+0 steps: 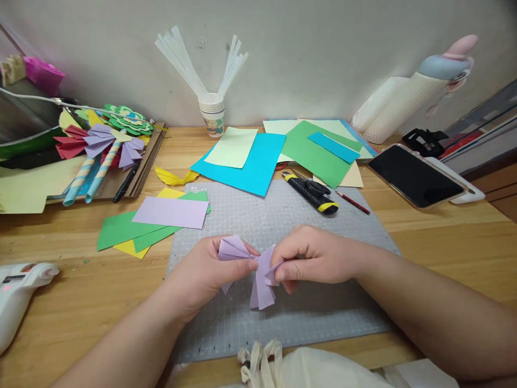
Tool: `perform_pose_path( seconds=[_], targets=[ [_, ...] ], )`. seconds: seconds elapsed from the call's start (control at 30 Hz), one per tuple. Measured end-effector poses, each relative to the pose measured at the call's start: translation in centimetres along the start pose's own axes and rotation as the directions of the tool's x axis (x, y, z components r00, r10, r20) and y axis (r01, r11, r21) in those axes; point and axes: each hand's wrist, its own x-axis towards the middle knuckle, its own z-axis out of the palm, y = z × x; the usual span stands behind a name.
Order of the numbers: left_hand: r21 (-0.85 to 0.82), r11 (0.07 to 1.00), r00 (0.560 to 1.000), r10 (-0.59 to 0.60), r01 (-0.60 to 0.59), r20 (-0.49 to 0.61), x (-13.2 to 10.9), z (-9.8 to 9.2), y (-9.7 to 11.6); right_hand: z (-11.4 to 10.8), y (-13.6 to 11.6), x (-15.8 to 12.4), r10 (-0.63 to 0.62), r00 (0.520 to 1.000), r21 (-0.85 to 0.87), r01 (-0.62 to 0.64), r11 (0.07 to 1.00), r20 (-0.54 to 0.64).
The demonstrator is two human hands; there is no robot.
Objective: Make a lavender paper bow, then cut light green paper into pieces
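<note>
Above the grey cutting mat [323,318], both hands hold a pleated purple paper bow [264,280]. My left hand [205,275] pinches its middle between thumb and fingers, with fanned folds sticking out over the hand and below it. On the other side, my right hand [311,256] grips a pleat of the right-hand fan between thumb and curled forefinger. Part of the bow's folds is hidden behind the fingers. Left of the mat, a flat purple paper strip [173,212] lies on green strips [117,231] and yellow ones.
A utility knife [309,193], scissors and a red pencil [353,202] lie at the mat's far edge. Behind are blue paper [258,180], green paper [319,153] and paper cups [212,116]. A phone [418,175] leans right; a white glue gun [20,296] is left.
</note>
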Motion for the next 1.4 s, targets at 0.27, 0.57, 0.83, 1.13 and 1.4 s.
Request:
perform_pose_path(
  seconds=[0.27,0.57,0.83,1.13,1.4],
  targets=[
    [0.042,0.994,0.972,0.105,-0.098,-0.212,-0.2,0.8,0.1,2.0,-1.5,0.9,-0.011,0.908,-0.020,0.003,1.000,-0.418],
    [-0.004,0.995,0.956,0.098,-0.103,-0.275,-0.1,0.8,-0.8,2.9,-1.7,1.1,0.033,0.844,0.019,-0.026,0.999,-0.535],
    [-0.010,0.995,0.974,0.094,-0.099,-0.207,-0.1,0.9,-0.9,3.2,-1.3,1.1,-0.036,0.834,-0.069,-0.002,0.998,-0.550],
    [-0.042,0.998,0.970,0.045,-0.057,-0.240,-0.1,0.7,-1.0,3.1,-1.5,1.2,-0.070,0.813,-0.142,-0.016,0.990,-0.579],
    [0.024,0.993,0.959,0.118,-0.116,-0.259,-0.1,1.0,-0.8,3.2,-1.7,1.2,-0.043,0.815,-0.144,-0.050,0.988,-0.578]
  ],
)
